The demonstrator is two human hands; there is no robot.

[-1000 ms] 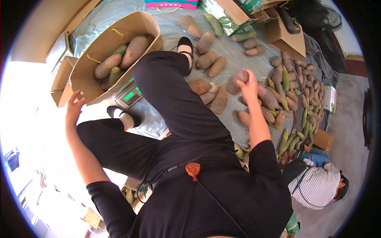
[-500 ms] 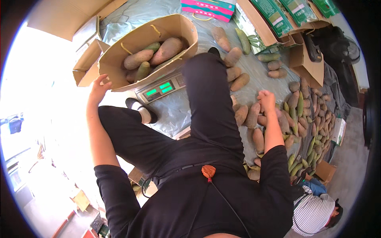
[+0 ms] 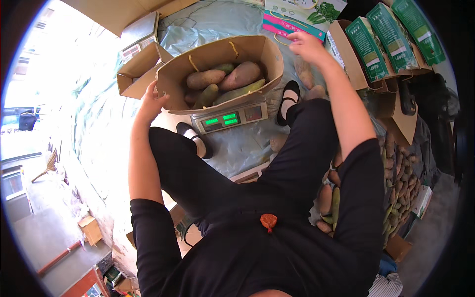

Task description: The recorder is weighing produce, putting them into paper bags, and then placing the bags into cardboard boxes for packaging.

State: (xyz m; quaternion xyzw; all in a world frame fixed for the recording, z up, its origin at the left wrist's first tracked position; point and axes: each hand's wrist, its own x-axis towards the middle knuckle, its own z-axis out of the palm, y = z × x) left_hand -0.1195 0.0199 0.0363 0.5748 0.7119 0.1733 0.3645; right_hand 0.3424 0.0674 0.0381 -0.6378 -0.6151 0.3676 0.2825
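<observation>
Brown cardboard bag with yellow cord handles, full of oblong reddish-brown and green gourds, on a grey scale with green digits.
The left hand is at the bag's left edge, its grip impossible to tell; the right hand, loosely open, seems empty near a pink-and-teal box. A push on the wall could tip the bag or skew the reading. Creased translucent plastic sheeting covers the floor; green cartons stand rightward.

One carton, one scale, at least six tubers inside
Two yellow cords show on the carton (its bottom is hidden); three green packages stand far right, two black shoes flank the scale, and the heap at right is too crowded to count.
</observation>
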